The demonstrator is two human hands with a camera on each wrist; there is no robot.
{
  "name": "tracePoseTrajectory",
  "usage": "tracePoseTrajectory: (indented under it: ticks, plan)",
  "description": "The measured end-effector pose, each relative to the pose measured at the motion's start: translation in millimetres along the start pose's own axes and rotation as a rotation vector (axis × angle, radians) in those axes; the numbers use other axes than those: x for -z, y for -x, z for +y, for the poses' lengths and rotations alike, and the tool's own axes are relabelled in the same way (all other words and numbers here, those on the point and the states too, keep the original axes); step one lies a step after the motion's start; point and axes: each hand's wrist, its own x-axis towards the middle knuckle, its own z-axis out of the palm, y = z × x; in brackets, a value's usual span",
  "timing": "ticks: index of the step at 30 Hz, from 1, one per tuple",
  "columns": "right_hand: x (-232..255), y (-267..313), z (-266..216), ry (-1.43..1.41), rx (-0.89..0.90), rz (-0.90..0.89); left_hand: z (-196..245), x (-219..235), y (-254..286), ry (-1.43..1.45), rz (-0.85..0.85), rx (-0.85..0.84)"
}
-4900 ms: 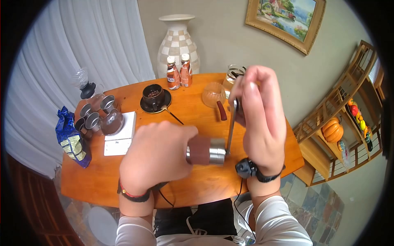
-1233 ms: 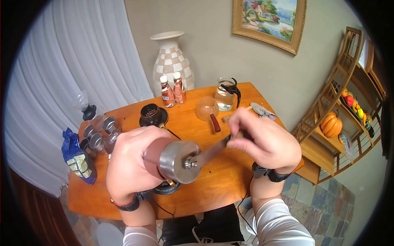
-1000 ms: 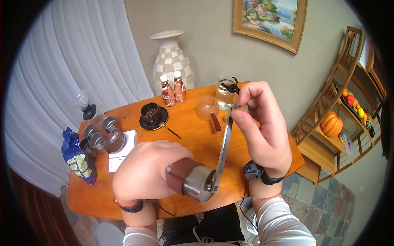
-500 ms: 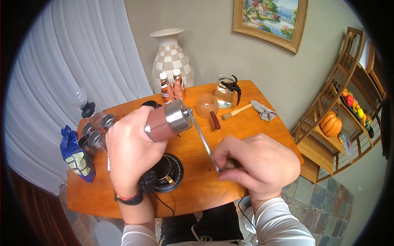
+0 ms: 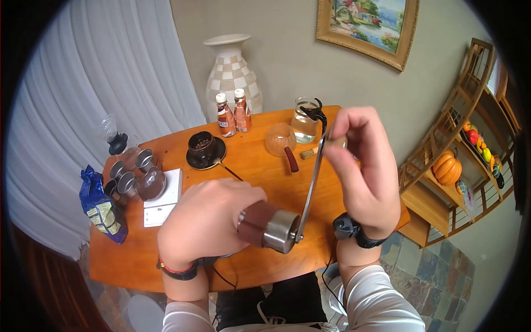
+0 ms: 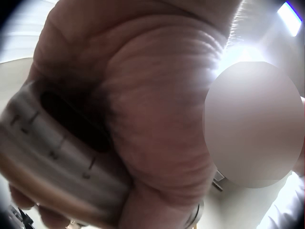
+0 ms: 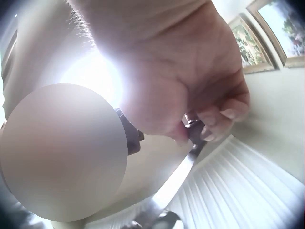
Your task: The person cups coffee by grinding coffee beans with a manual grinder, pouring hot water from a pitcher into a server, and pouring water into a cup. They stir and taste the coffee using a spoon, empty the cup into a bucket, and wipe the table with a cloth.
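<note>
Above the table's front half, my left hand [image 5: 207, 221] grips a hand coffee grinder [image 5: 259, 224] with a brown sleeve and steel end. The grinder lies tilted, its crank end pointing right and toward me. In the left wrist view, numbers and marks show on the grinder's metal body [image 6: 62, 152]. My right hand [image 5: 368, 171] pinches the knob at the far end of the steel crank arm [image 5: 313, 191], which slants up and away from the grinder. The right wrist view shows the fingers round the knob and the crank [image 7: 174, 183] running down from it.
A black cup [image 5: 201, 147] of coffee beans stands on a dark saucer with a spoon. Behind are two bottles [image 5: 241, 110], a glass pot [image 5: 280, 139], a water jug [image 5: 305, 124] and a brush [image 5: 308, 154]. Glass vessels, a notepad [image 5: 161, 216] and a blue bag [image 5: 102, 207] stand left.
The right hand has swung the crank round, low and near me half a second ago, now up and away. The grinder has dipped toward me, uncovering the cup; a black saucer in front is now mostly hidden.
</note>
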Motion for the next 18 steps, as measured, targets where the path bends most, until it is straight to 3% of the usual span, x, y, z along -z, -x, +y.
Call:
tracePoseTrajectory:
  ticks: [4, 6, 8, 9, 11, 12, 14, 18]
  plan:
    - [-3, 12, -5, -0.092, 0.22, -0.145, 0, -1, 1, -0.175, -0.084, 0.132]
    - [5, 15, -17, -0.084, 0.264, -0.202, -2, 1, 1, -0.356, 0.079, 0.246]
    - [14, 17, -30, 0.051, 0.087, -0.324, 2, 6, 0, -0.376, 0.166, 0.297]
    - [19, 17, -27, 0.051, 0.087, -0.325, 4, 7, 0, -0.394, 0.248, 0.344]
    - [28, 14, -18, 0.003, 0.068, -0.563, 3, 7, 0, -0.376, 0.296, 0.359]
    - [31, 11, -16, 0.003, 0.069, -0.562, 0, 6, -1, -0.357, 0.387, 0.343]
    - [34, 6, -14, -0.044, 0.023, -0.754, -1, 5, -1, -0.319, 0.517, 0.319]
    - [40, 3, -10, 0.079, -0.002, -0.772, -4, 8, 1, -0.1, 0.68, 0.215]
